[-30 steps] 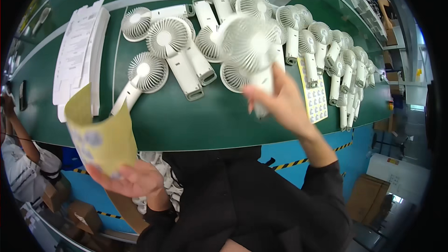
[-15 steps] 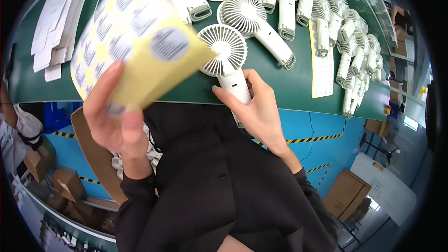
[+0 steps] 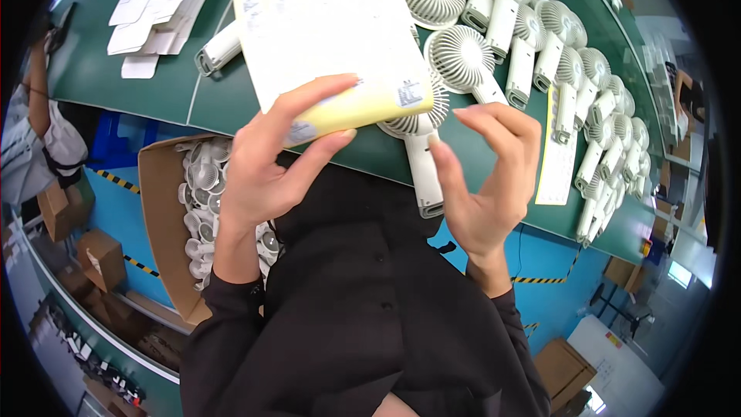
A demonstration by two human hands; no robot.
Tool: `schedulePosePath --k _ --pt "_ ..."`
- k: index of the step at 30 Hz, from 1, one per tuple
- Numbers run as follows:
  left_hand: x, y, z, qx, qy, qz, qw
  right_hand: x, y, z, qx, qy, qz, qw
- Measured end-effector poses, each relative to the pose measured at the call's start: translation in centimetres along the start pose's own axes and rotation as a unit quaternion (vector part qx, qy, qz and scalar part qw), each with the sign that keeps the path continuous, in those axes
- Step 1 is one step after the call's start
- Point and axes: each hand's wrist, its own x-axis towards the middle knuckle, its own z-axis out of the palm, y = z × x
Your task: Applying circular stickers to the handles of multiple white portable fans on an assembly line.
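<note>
My left hand point(image 3: 266, 166) pinches the lower edge of a yellow-backed sheet of round printed stickers point(image 3: 328, 42) between thumb and fingers. The sheet is raised over the table and its lower edge curls. Just right of that edge is my right hand point(image 3: 494, 185), with thumb and forefinger apart and nothing visible between them. A white handheld fan point(image 3: 423, 174) lies between my hands, its handle jutting over the table's front edge. Part of its round grille is hidden behind the sheet. My right thumb is beside the handle; whether it touches cannot be told.
Several white handheld fans point(image 3: 519, 69) crowd the green table point(image 3: 147, 93) from the middle to the right. Another sticker sheet point(image 3: 557, 166) lies among them. White papers point(image 3: 162, 8) are stacked far left. Below the edge, a cardboard box point(image 3: 166, 224) holds white fan parts.
My right hand has let go of the fan's handle and lifted, fingers apart. My left hand has brought the sticker sheet rightward, over the fan's head, and turned it.
</note>
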Motion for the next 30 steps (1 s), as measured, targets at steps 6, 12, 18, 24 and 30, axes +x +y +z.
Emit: schedulePosePath --k 6,12,18,24,30 --pt "0.9 0.1 -0.3 0.099 -0.039 0.043 0.993 2.3 -1.4 3.4 0.04 -0.07 -0.204 0.976" --pt "1.2 0.6 -0.1 0.126 -0.024 0.026 0.991 1.4 -1.3 4.5 0.044 -0.051 -0.269 0.961" --pt "0.9 -2.1 1.9 0.198 0.215 0.077 0.953 4.0 2.3 0.1 0.193 -0.009 -0.009 0.981" --pt "2.4 -3.7 5.0 0.206 0.078 0.001 0.975 4.2 6.2 0.6 0.216 -0.278 0.106 0.93" --pt "2.8 -4.3 5.5 0.183 0.071 -0.046 0.979 4.6 7.2 1.1 0.182 -0.314 0.087 0.928"
